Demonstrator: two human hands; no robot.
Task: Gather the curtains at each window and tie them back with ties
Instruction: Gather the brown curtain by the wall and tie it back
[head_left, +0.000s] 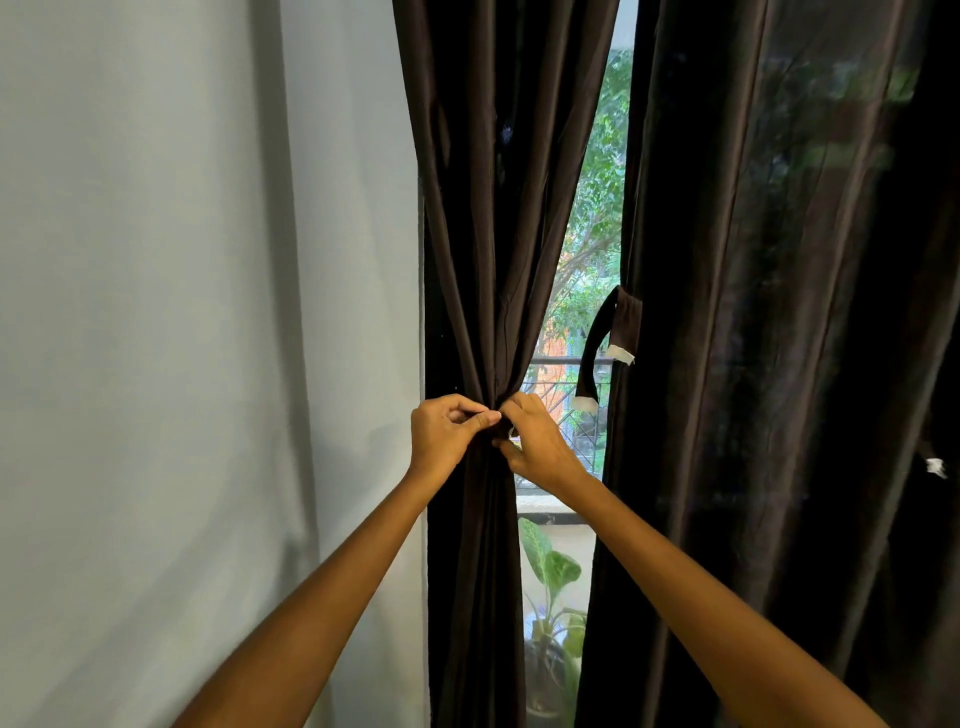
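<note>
A dark brown curtain (488, 208) hangs left of the window gap and is bunched into a narrow waist at hand height. My left hand (447, 431) and my right hand (535, 447) meet at that waist, fingers curled and pinching a dark tie (503, 430) wrapped round the gathered cloth; most of the tie is hidden by my fingers. A second dark curtain (753, 312) hangs loose on the right. A dark tie with white ends (605, 343) dangles from its inner edge.
A pale wall (182, 312) fills the left side. Through the window gap (597, 208) I see trees, a railing and a leafy potted plant (550, 566) low down. Another small white tag (935, 466) shows at the far right on the curtain.
</note>
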